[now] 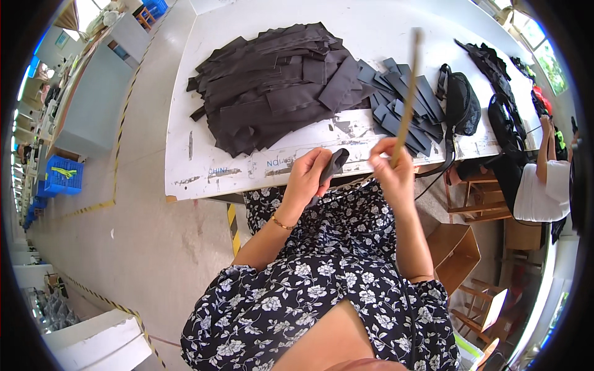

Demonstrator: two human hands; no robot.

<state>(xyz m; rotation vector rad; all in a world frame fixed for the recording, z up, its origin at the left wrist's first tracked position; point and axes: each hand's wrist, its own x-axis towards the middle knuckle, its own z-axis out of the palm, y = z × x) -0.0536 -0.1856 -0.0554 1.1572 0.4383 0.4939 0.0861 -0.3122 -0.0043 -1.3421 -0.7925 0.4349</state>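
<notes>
Pinched in the left hand (307,176), a small dark fabric piece (334,166) sits just above the near edge of the white table (204,154), fingers curled round its lower end. Right hand (391,168) is closed about a long thin wooden stick (408,99), which slants up and away over the table; its lower tip appears to point toward the fabric piece. Step in hand, as judged: working the stick into the folded piece, probably to turn or push out a narrow sewn strip. Next move calls for lining the tip up with the opening while the left hand holds the cloth taut. Behind lie a large heap of black cut pieces (272,80), a fan of dark grey strips (402,105) and a black mesh bag (463,102).
</notes>
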